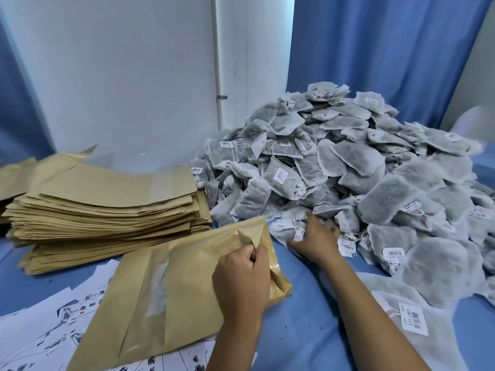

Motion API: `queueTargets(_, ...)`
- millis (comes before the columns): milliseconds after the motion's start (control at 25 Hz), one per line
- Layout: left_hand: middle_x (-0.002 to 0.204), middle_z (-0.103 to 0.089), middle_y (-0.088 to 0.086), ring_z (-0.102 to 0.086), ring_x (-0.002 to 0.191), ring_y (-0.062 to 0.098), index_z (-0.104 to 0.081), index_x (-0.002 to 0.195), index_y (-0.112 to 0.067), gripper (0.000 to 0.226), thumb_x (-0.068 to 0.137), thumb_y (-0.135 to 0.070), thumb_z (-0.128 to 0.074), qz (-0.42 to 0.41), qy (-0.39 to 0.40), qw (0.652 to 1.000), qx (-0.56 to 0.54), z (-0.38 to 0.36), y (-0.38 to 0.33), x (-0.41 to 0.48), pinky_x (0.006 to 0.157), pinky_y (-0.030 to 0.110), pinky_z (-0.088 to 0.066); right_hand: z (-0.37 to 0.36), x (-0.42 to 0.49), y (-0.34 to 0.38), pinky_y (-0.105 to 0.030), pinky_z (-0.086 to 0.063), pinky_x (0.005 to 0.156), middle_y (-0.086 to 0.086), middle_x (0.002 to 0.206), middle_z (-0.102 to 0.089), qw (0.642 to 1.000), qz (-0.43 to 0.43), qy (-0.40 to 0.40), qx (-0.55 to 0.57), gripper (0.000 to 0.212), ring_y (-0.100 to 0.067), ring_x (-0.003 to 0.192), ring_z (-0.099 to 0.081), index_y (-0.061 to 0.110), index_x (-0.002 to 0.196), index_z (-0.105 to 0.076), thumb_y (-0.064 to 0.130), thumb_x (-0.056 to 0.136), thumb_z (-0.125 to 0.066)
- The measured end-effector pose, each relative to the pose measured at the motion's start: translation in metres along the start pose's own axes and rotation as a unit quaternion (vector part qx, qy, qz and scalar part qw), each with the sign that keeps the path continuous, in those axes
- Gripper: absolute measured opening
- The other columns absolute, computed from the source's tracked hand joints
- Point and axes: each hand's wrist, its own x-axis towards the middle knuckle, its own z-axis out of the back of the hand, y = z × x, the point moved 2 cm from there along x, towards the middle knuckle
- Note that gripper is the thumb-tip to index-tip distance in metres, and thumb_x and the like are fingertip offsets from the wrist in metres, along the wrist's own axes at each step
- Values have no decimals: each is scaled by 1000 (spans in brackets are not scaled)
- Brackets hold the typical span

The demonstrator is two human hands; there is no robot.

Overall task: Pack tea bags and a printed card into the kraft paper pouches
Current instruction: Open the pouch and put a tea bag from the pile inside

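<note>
**Pouch held open at the edge of the tea-bag heap**

A flat brown kraft paper pouch (171, 287) with a narrow translucent window strip lies on the blue cloth-covered table (302, 311), its mouth turned toward the heap on the right. The left hand (241, 279) pinches the upper lip of that mouth between thumb and curled fingers, lifting it so the opening gapes. The right hand (314, 239) reaches to the foot of a large pile of grey-white mesh tea bags (356, 167) with small barcode tags; its fingers are spread over a bag there, but whether they actually grip one cannot be told.

Under and beside the pouch, at the lower left, lie white printed cards (40, 325) with dark characters, overlapping one another. Behind the pouch, to the left, stands a thick stack of flat kraft pouches (107, 207), touching the pile's left edge. A white wall (120, 76) with a vertical pipe rises behind, flanked by blue curtains (375, 49).
</note>
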Motion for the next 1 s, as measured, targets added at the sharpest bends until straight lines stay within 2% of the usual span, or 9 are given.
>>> queueTargets(200, 41, -19, -2, -21, 45, 17, -20, 45, -17, 55, 81, -17, -62, 7, -2, 1000, -5, 1, -1, 0, 47, 30, -23, 1, -7, -1, -53, -4, 112, -9, 149, -24, 993, 20, 80, -87, 74, -33, 141, -9, 27, 132, -47, 62, 68, -61)
queueTargets(320, 42, -17, -1, -19, 46, 18, -19, 45, -17, 54, 79, -17, -61, 12, -7, 1000, -2, 2, 0, 1, 47, 30, -21, 10, -18, 10, -43, -23, 106, -7, 127, -53, 994, 31, 105, -22, 60, -29, 132, -37, 22, 119, -49, 49, 70, -70)
queueTargets(400, 42, -17, 0, -18, 47, 20, -19, 45, -16, 53, 78, -19, -61, 16, -8, 1000, 6, 3, 0, 1, 47, 30, -20, 28, -25, 12, -36, -45, 94, -2, 113, -64, 974, -7, 112, 199, 57, -26, 111, -57, 14, 120, -53, 30, 70, -77)
queueTargets(480, 42, -16, 0, -17, 47, 20, -19, 45, -16, 54, 78, -20, -62, 17, -12, 1000, 16, 2, 1, 1, 47, 30, -20, 52, -35, 14, -32, -57, 73, -9, 101, -72, 810, -17, 203, 550, 49, -27, 92, -67, 4, 113, -60, 7, 67, -78)
queueTargets(560, 41, -17, -1, -17, 45, 18, -19, 45, -16, 56, 80, -20, -62, 10, -16, 1000, 21, 1, 1, -1, 46, 29, -20, 67, -45, 19, -30, -57, 67, -16, 97, -72, 702, 8, 282, 653, 34, -27, 86, -70, 2, 101, -67, -2, 68, -72)
queueTargets(680, 40, -19, -3, -19, 44, 18, -19, 45, -17, 58, 83, -22, -63, 8, -29, 999, 26, 2, 1, -1, 46, 29, -21, 67, -58, 36, -29, -57, 64, -15, 88, -73, 726, 15, 321, 608, 25, -22, 77, -71, 4, 87, -72, -12, 68, -70)
queueTargets(760, 39, -21, -2, -21, 42, 21, -19, 45, -17, 56, 83, -23, -60, -22, -30, 999, 3, 2, -2, -1, 46, 30, -22, 61, -65, 50, -19, -52, 61, 2, 73, -73, 833, 83, 277, 471, 33, -5, 65, -65, 18, 73, -73, -14, 72, -66)
queueTargets(840, 37, -31, 6, -31, 37, 29, -23, 47, -17, 45, 79, -22, -54, -97, -26, 995, 15, 3, -10, -3, 44, 28, -24, 49, -77, 76, -7, -37, 54, 14, 54, -57, 886, 122, 294, 336, 45, 10, 50, -48, 25, 53, -58, -12, 79, -57)
queueTargets(1000, 35, -36, 5, -29, 33, 25, -26, 47, -20, 38, 75, -22, -51, -147, -61, 984, 79, 4, -13, -5, 41, 21, -22, 45, -92, 90, -12, -44, 53, -1, 63, -56, 799, 135, 425, 403, 28, 4, 56, -54, 13, 63, -59, -9, 81, -55)
